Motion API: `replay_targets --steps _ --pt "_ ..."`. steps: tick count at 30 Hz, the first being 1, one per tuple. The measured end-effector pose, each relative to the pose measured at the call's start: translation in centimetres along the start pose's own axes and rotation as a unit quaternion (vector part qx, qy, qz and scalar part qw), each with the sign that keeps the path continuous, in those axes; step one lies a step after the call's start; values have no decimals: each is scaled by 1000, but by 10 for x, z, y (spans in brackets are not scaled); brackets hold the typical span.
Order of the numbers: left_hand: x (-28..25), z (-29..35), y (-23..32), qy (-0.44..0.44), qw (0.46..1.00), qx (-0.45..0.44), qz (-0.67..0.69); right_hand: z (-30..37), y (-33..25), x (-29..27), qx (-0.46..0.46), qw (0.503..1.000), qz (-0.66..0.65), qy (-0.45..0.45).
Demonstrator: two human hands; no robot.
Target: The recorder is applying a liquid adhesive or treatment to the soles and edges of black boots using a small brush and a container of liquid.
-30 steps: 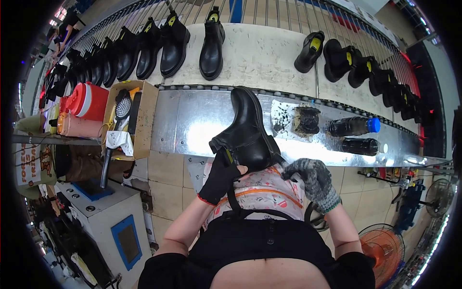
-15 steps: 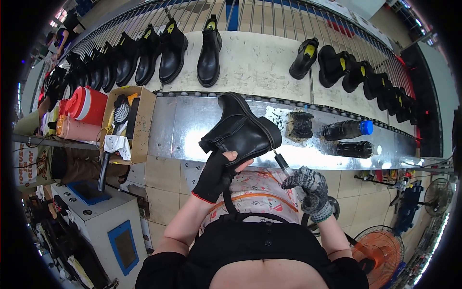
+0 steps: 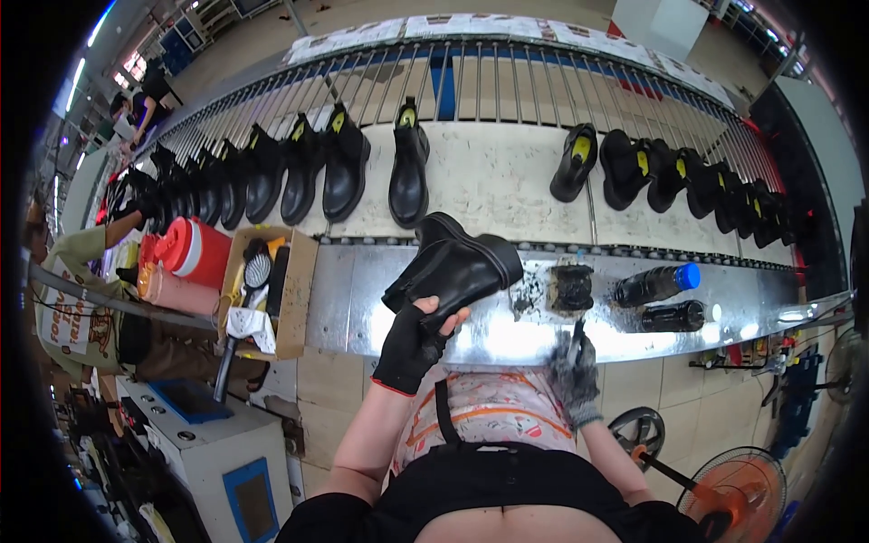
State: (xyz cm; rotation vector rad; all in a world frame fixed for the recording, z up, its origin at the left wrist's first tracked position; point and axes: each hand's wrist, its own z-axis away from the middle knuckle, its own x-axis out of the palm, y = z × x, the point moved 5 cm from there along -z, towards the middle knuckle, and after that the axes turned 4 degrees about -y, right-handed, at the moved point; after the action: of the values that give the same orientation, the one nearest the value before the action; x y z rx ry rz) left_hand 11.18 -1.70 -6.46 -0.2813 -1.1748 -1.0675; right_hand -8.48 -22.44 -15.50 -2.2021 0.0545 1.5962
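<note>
A black ankle boot [image 3: 462,276] is tilted over the metal ledge, its sole turned up and to the right. My left hand [image 3: 412,348], in a black fingerless glove, is closed round its upper. My right hand [image 3: 573,378], in a grey knitted glove, is smeared by motion at the ledge's near edge. From its fingers a slim black-tipped tool [image 3: 579,333] points toward a black, ink-stained block [image 3: 572,288]; most of the tool is hidden by the glove. Dark smears surround the block on the ledge.
Two bottles of dark liquid, one blue-capped [image 3: 659,283], lie right of the block. A cardboard box [image 3: 294,299] with brushes and a red jug [image 3: 195,249] stand left. Black boots [image 3: 409,172] line the conveyor [image 3: 498,172] beyond. An orange fan [image 3: 738,498] stands lower right.
My right hand has moved the slim tool away from the boot's sole, toward the black block. My left hand still holds the boot, now turned a little. The whole view has shifted downward.
</note>
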Motion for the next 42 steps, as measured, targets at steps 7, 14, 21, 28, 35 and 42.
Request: replay_targets --steps 7,14,21,28,35,42 --pt "20 -157 56 -29 952 11 -305 -3 37 34 312 803 -508 0" --pt "65 -297 55 87 639 194 -739 26 56 88 347 523 -775 74" --pt "86 -272 43 30 537 202 -819 17 46 72 319 728 -607 25" --pt "-43 -233 137 396 354 403 -745 28 57 87 287 727 -624 17" --pt "-62 -241 151 371 441 212 -789 35 71 107 386 555 -735 43" --pt "-65 -155 157 262 564 212 -754 38 79 117 297 603 -740 16"
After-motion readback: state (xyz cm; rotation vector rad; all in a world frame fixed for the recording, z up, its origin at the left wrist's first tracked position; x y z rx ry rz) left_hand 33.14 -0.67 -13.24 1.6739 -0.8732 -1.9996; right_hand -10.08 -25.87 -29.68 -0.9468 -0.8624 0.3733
